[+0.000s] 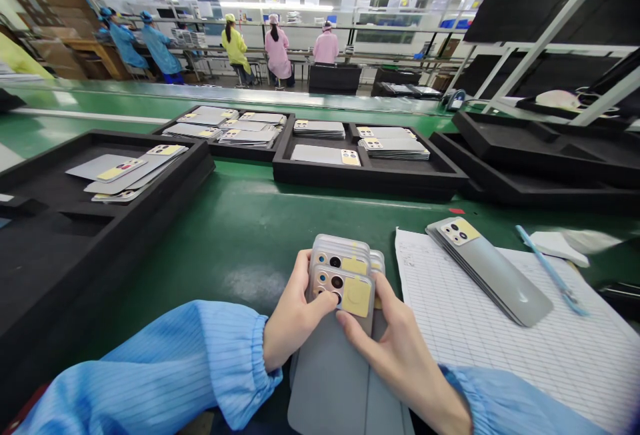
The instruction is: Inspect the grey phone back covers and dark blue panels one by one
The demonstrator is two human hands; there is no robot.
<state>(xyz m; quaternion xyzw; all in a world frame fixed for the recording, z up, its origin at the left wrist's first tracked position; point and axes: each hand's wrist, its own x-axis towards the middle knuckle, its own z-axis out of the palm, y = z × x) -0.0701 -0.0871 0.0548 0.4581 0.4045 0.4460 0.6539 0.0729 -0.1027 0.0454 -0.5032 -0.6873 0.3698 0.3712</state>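
Both hands hold a fanned stack of grey phone back covers (335, 355) with yellow film tabs by the camera holes, low in the middle of the view over the green bench. My left hand (293, 315) grips the stack's left edge, its thumb pressed on the top cover's camera area. My right hand (400, 348) holds the right side, thumb on the top cover beneath the yellow tab. Both arms wear light blue sleeves.
A second stack of back covers (493, 268) lies on a lined paper sheet (550, 348) beside a blue pen (553, 275). Black foam trays (370, 172) with more covers stand at the left, centre and right. Several people work at a far bench (277, 48).
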